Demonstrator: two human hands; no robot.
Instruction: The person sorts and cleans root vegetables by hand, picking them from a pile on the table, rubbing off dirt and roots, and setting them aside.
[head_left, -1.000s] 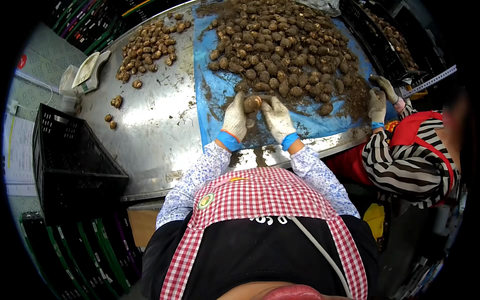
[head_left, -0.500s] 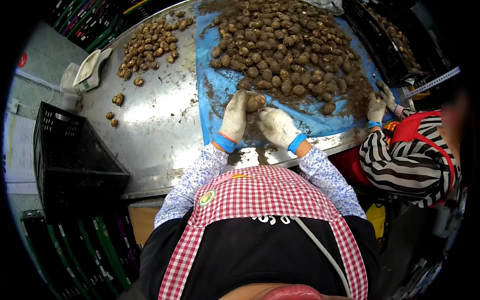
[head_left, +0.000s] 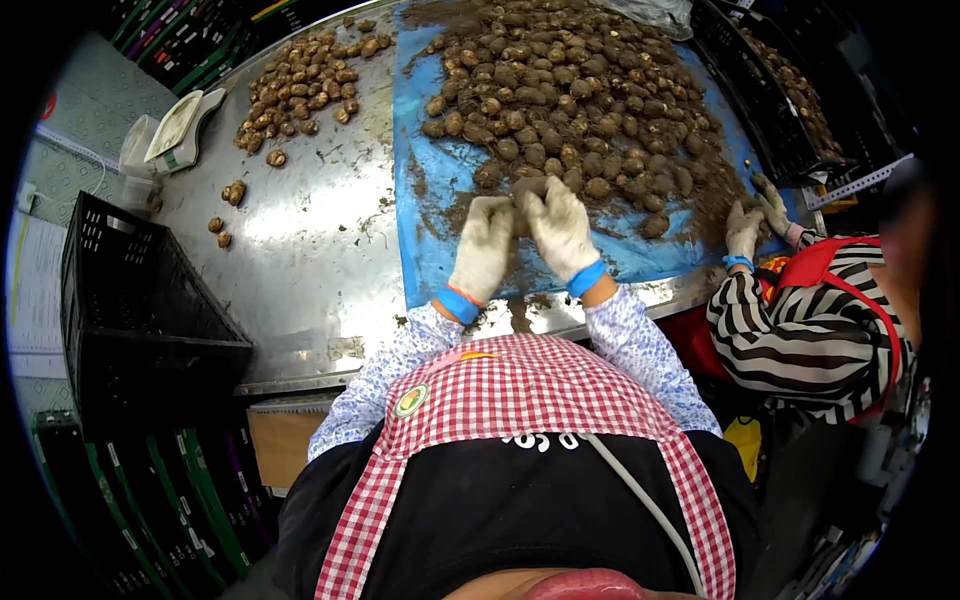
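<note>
Over the blue sheet (head_left: 428,268), the left hand (head_left: 483,245) and right hand (head_left: 562,232) drew close, fingers curled; I could not tell whether either grip pinched anything. Soiled tubers (head_left: 575,100) lay heaped on the sheet, presumably sparing the desk (head_left: 330,225); cleaner tubers (head_left: 298,88) sat left of it.

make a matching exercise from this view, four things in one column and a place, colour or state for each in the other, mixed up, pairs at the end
Column one
1. large heap of tubers
2. smaller pile of tubers
3. open crate at the left
4. left hand

Column two
A. gloved, with a blue band at the wrist
B. directly on the bare metal tabletop
C. black, with slots in its side
D. spread over the blue sheet

Pairs: 1-D, 2-B, 3-C, 4-A
</note>
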